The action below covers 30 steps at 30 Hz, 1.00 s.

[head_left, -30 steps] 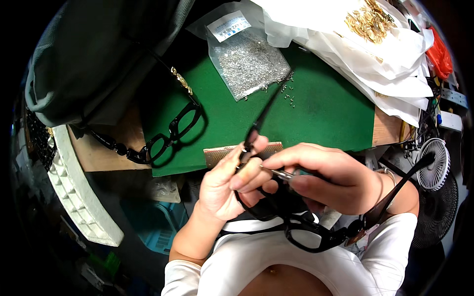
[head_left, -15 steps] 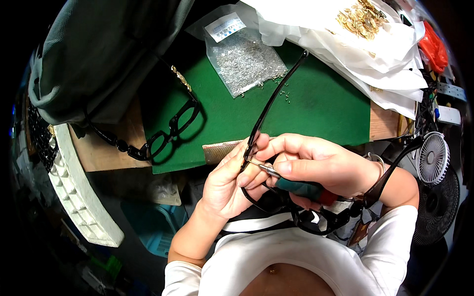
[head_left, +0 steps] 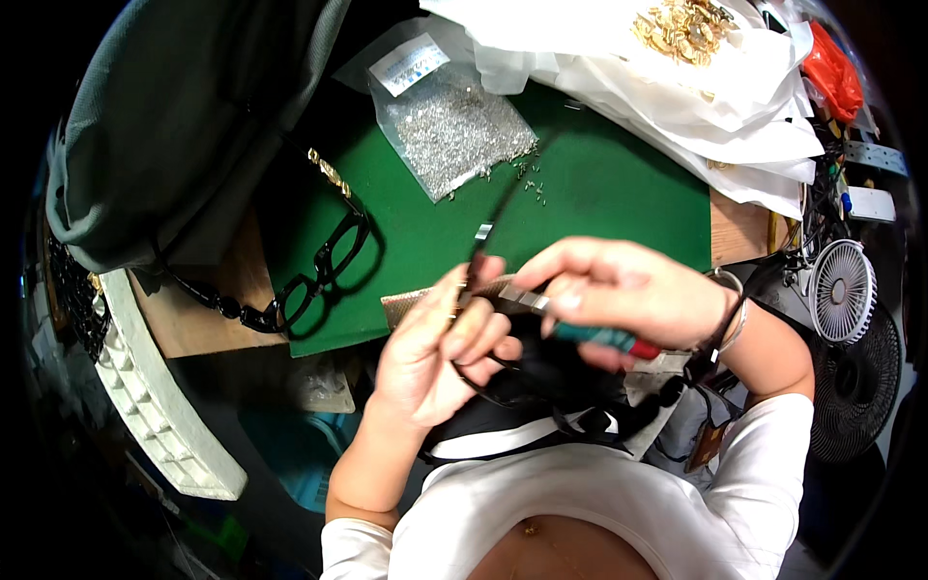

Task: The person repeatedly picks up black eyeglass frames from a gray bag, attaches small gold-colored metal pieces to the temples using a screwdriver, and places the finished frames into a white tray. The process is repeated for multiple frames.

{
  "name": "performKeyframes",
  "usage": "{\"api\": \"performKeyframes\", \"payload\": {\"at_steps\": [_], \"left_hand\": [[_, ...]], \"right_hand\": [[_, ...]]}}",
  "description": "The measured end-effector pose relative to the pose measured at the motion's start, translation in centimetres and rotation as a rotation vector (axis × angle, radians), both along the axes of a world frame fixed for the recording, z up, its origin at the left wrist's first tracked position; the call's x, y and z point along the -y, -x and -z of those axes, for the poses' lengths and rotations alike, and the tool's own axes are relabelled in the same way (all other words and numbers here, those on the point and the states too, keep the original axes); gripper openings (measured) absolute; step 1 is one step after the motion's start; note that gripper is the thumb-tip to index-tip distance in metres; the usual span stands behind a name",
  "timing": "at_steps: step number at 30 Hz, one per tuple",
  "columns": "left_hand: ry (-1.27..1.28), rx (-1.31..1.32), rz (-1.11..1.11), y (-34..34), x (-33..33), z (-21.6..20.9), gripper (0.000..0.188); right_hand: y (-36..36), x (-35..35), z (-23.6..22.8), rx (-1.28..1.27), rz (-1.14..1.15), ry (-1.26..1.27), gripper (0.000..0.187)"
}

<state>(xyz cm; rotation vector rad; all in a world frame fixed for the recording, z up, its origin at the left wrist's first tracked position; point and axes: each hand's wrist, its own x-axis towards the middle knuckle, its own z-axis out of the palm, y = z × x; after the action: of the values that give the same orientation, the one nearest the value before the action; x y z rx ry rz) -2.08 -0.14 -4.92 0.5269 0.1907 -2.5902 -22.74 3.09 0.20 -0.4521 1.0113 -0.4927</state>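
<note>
My left hand [head_left: 416,362] is closed around the hinge area of a black eyeglass frame; its temple [head_left: 482,237] points up and away over the green mat, blurred by motion. In my right hand [head_left: 628,295] is a screwdriver [head_left: 601,337] with a green and red handle. A gap shows between the screwdriver and the hinge. The front of the held frame hangs over my lap, dark and smeared. Another pair of black glasses [head_left: 324,261] with gold ornament on one temple lies at the left of the mat. Beyond my hands, a clear bag [head_left: 454,140] spills tiny silver screws.
Gold parts [head_left: 686,31] lie on white wrapping [head_left: 667,116] at the back right. A grey cloth bundle [head_left: 174,126] covers the back left. A white ridged strip [head_left: 174,406] borders the left side. A small white fan [head_left: 842,290] stands at the right beside cables.
The screwdriver has come away from the hinge, toward the right. My left hand and the frame have shifted slightly left. The whole view has also moved a little.
</note>
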Motion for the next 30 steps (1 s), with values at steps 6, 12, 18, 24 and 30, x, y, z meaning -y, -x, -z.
{"api": "performKeyframes", "payload": {"at_steps": [6, 12, 18, 24, 30], "left_hand": [[0.278, 0.504, -0.201, 1.6, 1.8, -0.7, 0.036], [2.031, 1.570, -0.039, 3.6, -1.1, -3.2, 0.052], [2.130, 1.029, -0.032, 4.5, -1.1, -1.7, 0.034], [1.273, 0.591, -0.469, 0.4, -0.7, -3.6, 0.029], [1.129, 0.769, -0.236, -1.6, -1.8, -5.2, 0.034]], "right_hand": [[4.5, -2.1, 3.1, -0.843, 0.353, 0.387, 0.025], [5.2, -3.2, 2.7, -0.807, 0.295, 0.360, 0.022], [4.3, -2.4, 0.8, -0.974, 0.091, 0.708, 0.018], [9.8, 5.1, -2.3, -1.562, 0.010, 1.158, 0.011], [10.7, 7.2, 1.4, -1.948, -0.288, 1.067, 0.019]]}}
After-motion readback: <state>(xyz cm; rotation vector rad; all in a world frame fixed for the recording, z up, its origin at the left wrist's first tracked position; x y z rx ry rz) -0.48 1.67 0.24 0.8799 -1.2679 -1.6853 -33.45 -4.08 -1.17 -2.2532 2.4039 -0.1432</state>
